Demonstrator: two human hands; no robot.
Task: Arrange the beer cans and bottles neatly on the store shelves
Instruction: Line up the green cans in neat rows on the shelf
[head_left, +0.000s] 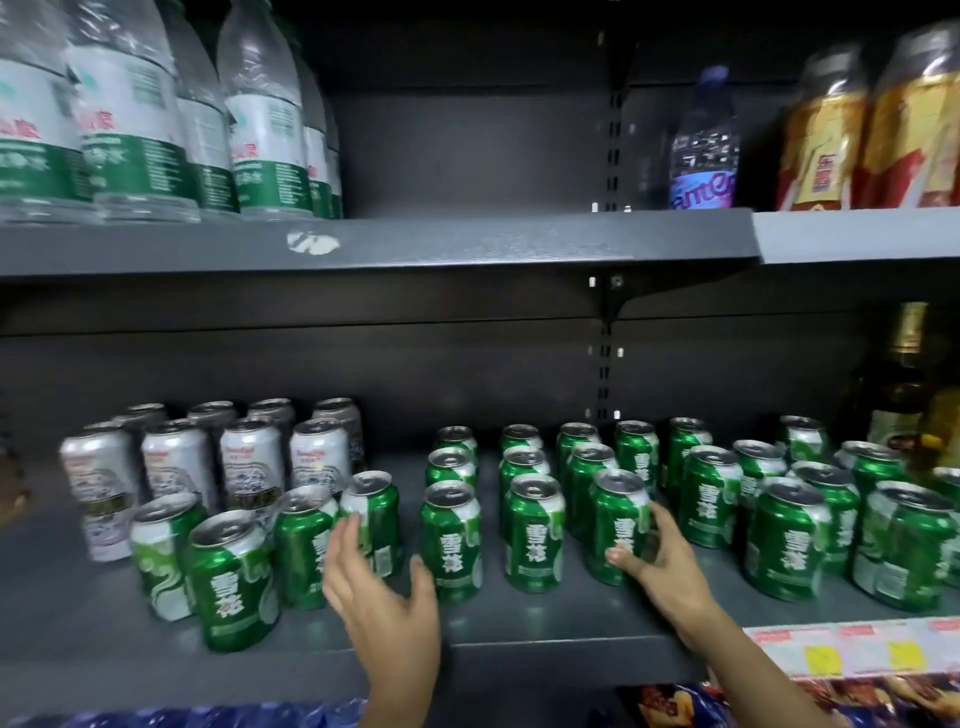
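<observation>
- Head view: nearest the camera, two bare forearms are extended over the front lip of the grey lower shelf (545, 644).
- At the left hand (382, 592), straight, spread fingers are seen; its fingertips touch one green beer can (371, 519) in the loose cluster, and nothing is gripped.
- By the right hand (662, 561), another green can (621, 525) at the front of its column is held, with thumb and fingers curled round its lower body.
- Green cans (530, 499) in the middle of the shelf are judged largely arranged: upright columns running front to back.
- Silver cans (249, 457) at the rear left are likewise seen in tidy rows.
- At front left, a clump of green cans (231, 582) is bunched irregularly just in front of the silver ones; this part is judged not yet done.
- To the right, more green cans (789, 535) are set close together, less evenly spaced.
- On the upper shelf, water bottles (130, 114) are stood at the left, with a wide gap beside them.
- A dark glass bottle (893, 384) is visible at the far right.
</observation>
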